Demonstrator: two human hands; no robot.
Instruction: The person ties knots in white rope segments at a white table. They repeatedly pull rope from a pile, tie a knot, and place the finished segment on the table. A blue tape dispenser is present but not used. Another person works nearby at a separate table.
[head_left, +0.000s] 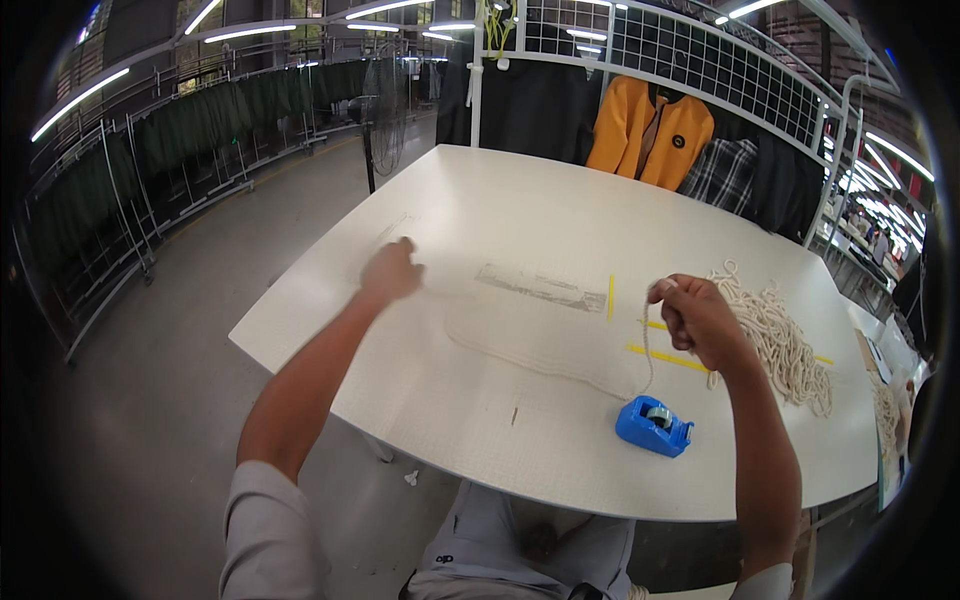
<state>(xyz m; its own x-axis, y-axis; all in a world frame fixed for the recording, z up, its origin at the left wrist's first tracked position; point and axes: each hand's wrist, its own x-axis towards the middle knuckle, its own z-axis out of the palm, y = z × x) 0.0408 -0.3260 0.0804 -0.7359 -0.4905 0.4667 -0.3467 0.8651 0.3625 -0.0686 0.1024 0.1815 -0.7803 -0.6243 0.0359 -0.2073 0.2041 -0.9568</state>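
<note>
A length of off-white cord (540, 367) runs over the white tabletop in a loose curve. My right hand (694, 315), raised at the right, pinches one end of it between thumb and fingertips, and the cord hangs down from there towards a blue tape dispenser (654, 426). My left hand (392, 271) is over the left part of the table, blurred, with its fingers curled; the cord's faint, blurred far part leads towards it, and its grip is unclear. A tangled heap of similar cord (776, 341) lies just beyond my right hand.
Yellow tape strips (671, 358) and a worn patch of tape (544, 287) mark the white table (525, 450). Behind it, an orange jacket (652, 135) hangs on a white grid rack. Papers and plastic (896, 360) lie at the right. A floor fan (386, 112) stands beyond the table's back left.
</note>
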